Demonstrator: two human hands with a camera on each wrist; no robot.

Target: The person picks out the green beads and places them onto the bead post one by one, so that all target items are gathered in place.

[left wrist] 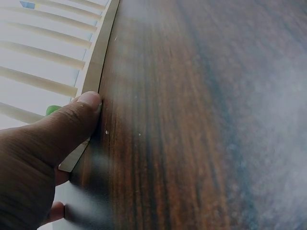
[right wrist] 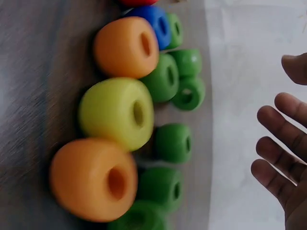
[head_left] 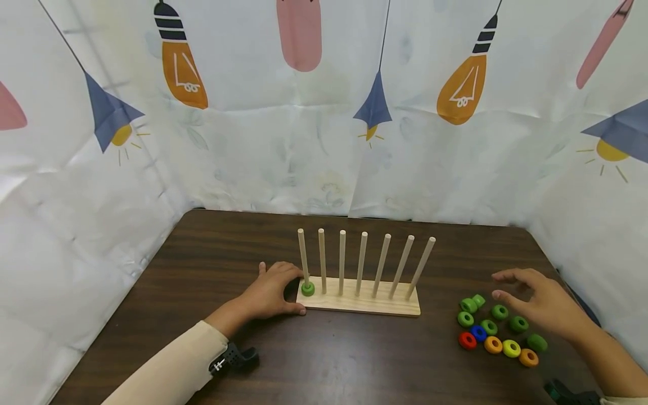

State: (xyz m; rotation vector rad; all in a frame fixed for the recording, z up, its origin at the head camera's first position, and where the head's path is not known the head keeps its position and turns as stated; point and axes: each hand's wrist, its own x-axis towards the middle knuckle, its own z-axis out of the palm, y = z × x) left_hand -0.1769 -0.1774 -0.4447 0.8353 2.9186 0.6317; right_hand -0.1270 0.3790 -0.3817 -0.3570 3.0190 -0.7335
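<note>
A wooden peg board (head_left: 364, 304) with a row of several upright pegs stands on the table. One green bead (head_left: 307, 289) sits at the bottom of its leftmost peg. My left hand (head_left: 273, 289) holds the board's left end, the thumb (left wrist: 79, 115) on the front edge and the other fingers behind. To the right lies a group of loose beads: several green beads (head_left: 518, 324), a red bead (head_left: 467, 340), a blue bead (head_left: 478, 333), a yellow bead (right wrist: 115, 112) and two orange beads (right wrist: 88, 179). My right hand (head_left: 549, 306) hovers over their right side, fingers spread, holding nothing.
The dark wooden table (head_left: 228, 242) reaches back to a white printed sheet (head_left: 263, 157) that hangs behind it and along both sides. A dark strap (head_left: 234, 358) with a device is on the left wrist.
</note>
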